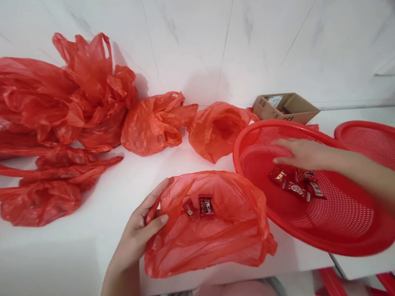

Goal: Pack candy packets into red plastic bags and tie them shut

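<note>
My left hand (144, 227) pinches the left rim of a red plastic bag (209, 250), thumb inside and fingers outside. The bag lies on the white table with its mouth spread wide. Inside it are a small red candy packet (189, 207) and a darker red packet (206, 206). Over a red perforated plastic basket (348, 213), my right hand (300, 153) reaches in from the right, fingers stretched and apart. Just below that hand, several red wrapped candies (296, 188) lie in the basket. No packet shows in its fingers.
A second red basket (377, 144) stands at the right. Behind it sits an open cardboard box (280, 111) by the wall. Red bags (92, 92) are heaped at the left, with two more bags (154, 126), (218, 127) along the back. The table's front edge is near me.
</note>
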A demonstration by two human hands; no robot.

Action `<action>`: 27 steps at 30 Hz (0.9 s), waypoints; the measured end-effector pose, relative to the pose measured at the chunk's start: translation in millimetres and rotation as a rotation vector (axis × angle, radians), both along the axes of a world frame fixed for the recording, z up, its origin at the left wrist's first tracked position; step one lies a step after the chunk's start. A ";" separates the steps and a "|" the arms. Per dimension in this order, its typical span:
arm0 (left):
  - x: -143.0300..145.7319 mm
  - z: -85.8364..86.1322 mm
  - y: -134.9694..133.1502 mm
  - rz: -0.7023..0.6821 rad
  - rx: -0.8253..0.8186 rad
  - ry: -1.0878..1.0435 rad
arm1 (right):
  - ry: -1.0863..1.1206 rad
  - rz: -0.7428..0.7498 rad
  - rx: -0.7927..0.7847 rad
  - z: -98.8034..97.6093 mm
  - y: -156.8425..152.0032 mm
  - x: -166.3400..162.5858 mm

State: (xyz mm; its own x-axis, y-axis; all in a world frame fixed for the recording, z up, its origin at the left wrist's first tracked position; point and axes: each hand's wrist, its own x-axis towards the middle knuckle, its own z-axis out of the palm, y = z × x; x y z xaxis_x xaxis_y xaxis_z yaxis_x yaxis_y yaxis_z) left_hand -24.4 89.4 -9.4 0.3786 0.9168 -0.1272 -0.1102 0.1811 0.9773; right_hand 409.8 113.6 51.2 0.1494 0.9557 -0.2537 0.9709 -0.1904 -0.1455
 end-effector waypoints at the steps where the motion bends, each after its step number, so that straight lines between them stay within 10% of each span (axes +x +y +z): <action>1: 0.4 0.0 0.6 -0.002 0.005 0.003 | -0.040 -0.051 -0.059 -13.8 -3.5 16.9; 9: 4.2 0.0 2.1 -0.043 -0.018 0.008 | 0.141 0.105 -0.094 -65.7 -24.2 29.2; 20: 8.3 7.8 -0.7 0.105 -0.066 0.038 | 0.904 -0.029 -0.075 42.9 -8.8 -33.2; 27: 22.4 14.7 -7.6 0.132 -0.146 -0.098 | 0.950 0.364 -0.071 66.3 -10.3 -151.6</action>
State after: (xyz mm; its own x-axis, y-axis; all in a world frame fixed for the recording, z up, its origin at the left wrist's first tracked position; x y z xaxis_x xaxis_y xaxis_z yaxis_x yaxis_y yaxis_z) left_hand -2.0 81.8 5.3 0.2732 0.9338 -0.2309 -0.2354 0.2977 0.9252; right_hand 258.2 103.3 117.5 -0.4402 0.8810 -0.1736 0.4604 0.0556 -0.8859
